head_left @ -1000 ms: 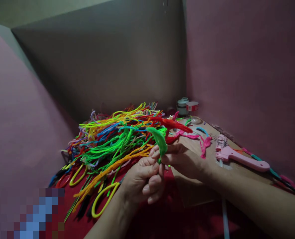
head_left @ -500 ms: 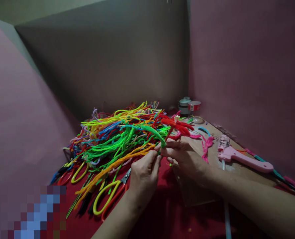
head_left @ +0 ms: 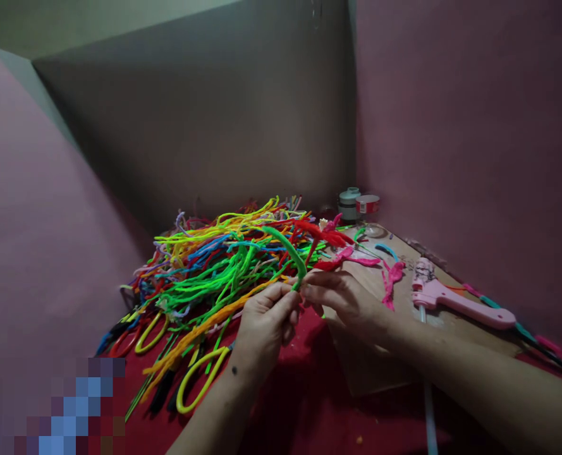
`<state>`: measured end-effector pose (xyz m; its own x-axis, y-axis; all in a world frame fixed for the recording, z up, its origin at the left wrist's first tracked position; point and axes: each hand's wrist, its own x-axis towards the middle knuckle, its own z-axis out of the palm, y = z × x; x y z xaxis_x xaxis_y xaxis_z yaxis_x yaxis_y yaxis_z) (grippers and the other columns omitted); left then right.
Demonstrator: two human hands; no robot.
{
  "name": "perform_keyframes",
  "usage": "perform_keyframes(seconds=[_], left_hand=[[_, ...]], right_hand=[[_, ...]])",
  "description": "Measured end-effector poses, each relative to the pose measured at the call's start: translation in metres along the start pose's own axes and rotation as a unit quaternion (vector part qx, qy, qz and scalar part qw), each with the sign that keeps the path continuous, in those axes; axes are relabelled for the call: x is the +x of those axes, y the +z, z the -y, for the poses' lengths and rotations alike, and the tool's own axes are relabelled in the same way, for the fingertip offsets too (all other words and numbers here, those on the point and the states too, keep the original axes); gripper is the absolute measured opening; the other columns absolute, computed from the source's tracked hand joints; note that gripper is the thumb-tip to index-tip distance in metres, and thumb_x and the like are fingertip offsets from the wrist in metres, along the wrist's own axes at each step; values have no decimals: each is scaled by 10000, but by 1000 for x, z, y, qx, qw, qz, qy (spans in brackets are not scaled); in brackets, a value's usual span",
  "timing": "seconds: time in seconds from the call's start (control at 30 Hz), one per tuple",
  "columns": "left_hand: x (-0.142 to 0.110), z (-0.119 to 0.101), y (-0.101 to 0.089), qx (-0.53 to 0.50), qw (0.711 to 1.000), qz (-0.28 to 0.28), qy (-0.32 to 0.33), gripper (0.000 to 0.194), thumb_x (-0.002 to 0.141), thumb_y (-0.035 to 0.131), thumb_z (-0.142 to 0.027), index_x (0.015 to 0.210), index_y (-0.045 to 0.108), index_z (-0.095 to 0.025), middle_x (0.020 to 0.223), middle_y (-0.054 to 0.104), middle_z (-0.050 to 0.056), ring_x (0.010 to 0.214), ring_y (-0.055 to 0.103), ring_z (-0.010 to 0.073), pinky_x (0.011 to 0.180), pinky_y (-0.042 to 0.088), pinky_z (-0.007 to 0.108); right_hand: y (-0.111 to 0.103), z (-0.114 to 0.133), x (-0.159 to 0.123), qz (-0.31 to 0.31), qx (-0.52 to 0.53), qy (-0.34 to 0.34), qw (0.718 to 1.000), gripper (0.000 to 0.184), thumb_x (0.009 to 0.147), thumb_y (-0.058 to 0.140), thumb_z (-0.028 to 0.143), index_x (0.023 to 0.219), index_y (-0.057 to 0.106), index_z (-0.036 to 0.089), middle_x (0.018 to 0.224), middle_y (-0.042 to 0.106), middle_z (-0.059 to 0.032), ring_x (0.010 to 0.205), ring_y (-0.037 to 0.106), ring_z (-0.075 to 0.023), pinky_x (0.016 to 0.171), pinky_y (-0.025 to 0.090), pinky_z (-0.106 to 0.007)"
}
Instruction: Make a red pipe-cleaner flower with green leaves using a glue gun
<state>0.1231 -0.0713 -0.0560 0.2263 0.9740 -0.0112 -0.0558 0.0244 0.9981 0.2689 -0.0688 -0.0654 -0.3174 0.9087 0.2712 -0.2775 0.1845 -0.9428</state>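
Note:
My left hand (head_left: 267, 319) is closed, thumb and forefinger pinching the lower end of a green pipe cleaner (head_left: 287, 243). The fuzzy green strip curves up and to the left from the fingertips. Against the same end, the fingers of my right hand (head_left: 349, 300) are pinched together, their tips partly hidden. Just above the right hand, a red pipe-cleaner flower (head_left: 330, 235) leans to the right on a red stem; how it joins the green piece is hidden by the fingers.
A big heap of coloured pipe cleaners (head_left: 205, 278) lies behind and left. Yellow-handled scissors (head_left: 183, 392) sit beside my left wrist. On a board (head_left: 375, 373) to the right are a pink glue gun (head_left: 470, 306) and pink pieces (head_left: 393, 278). A jar (head_left: 349, 205) and tape roll (head_left: 368, 204) stand behind.
My left hand has turned, showing more of its back and wrist. The green pipe cleaner now stands more upright, and the red flower has shifted slightly left.

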Motion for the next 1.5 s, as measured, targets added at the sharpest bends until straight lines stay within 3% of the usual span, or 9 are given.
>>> perform_keyframes(seconds=[0.4, 0.53, 0.63, 0.7, 0.93, 1.13, 1.3, 1.43, 1.5], left_hand=[[1, 4, -10, -194, 948, 221, -121, 167, 793, 574, -294, 725, 559, -142, 421, 321, -106, 297, 84, 5, 268, 210, 133], [-3, 2, -3, 66, 993, 85, 41, 205, 817, 529, -310, 700, 586, -151, 476, 431, -47, 362, 311, 45, 379, 278, 175], [-4, 6, 0, 268, 937, -46, 219, 151, 798, 542, -249, 683, 604, -172, 580, 526, -7, 527, 465, 92, 529, 358, 205], [-4, 9, 0, 309, 915, -66, 251, 120, 800, 527, -223, 723, 611, -185, 607, 543, -6, 561, 485, 104, 566, 372, 214], [0, 3, -6, 53, 996, 61, 22, 242, 809, 526, -302, 615, 501, -160, 498, 457, -56, 332, 355, 43, 335, 276, 169], [1, 5, -7, -154, 974, 141, -92, 160, 772, 600, -273, 701, 573, -131, 438, 431, -71, 293, 268, 8, 306, 233, 126], [2, 5, -9, -184, 949, 219, -132, 224, 717, 646, -333, 649, 550, -142, 399, 364, -88, 275, 162, 8, 277, 196, 148], [0, 6, -6, 39, 995, 93, 16, 204, 806, 529, -343, 782, 602, -154, 489, 456, -43, 349, 351, 55, 364, 302, 186], [-1, 10, -4, 197, 969, 0, 148, 172, 822, 512, -286, 876, 624, -166, 592, 532, -6, 491, 480, 92, 491, 381, 215]], right_hand=[[-10, -16, 8, 85, 83, -18, 993, 97, 736, 604, 182, 684, 679, 149, 642, 576, -6, 603, 472, -113, 626, 371, -279], [-5, -13, 6, 12, 86, -25, 996, 87, 727, 651, 245, 711, 693, 170, 641, 575, 4, 615, 492, -122, 641, 386, -294], [0, -11, 3, -31, 87, -21, 995, 143, 738, 654, 306, 793, 712, 188, 733, 623, -10, 683, 522, -140, 697, 401, -309], [1, -12, 2, -47, 80, -16, 996, 157, 737, 656, 318, 811, 715, 193, 770, 635, -15, 724, 530, -147, 718, 405, -307], [-8, -18, 7, 30, 70, -24, 997, 231, 760, 635, 329, 921, 709, 181, 816, 654, -36, 758, 550, -158, 749, 408, -320], [-9, -16, 8, 36, 86, -9, 996, 103, 735, 649, 230, 782, 727, 184, 673, 642, -6, 695, 560, -147, 782, 401, -336], [-5, -17, 4, 47, 126, -10, 991, 155, 713, 670, 216, 856, 730, 208, 683, 667, -6, 658, 578, -148, 716, 431, -317], [-1, -17, 5, -9, 108, -34, 994, 173, 769, 621, 274, 890, 722, 203, 725, 683, -24, 675, 602, -163, 699, 454, -318], [1, -15, 5, -48, 67, -44, 996, 150, 766, 627, 270, 866, 729, 224, 760, 695, -22, 687, 605, -165, 707, 461, -311]])
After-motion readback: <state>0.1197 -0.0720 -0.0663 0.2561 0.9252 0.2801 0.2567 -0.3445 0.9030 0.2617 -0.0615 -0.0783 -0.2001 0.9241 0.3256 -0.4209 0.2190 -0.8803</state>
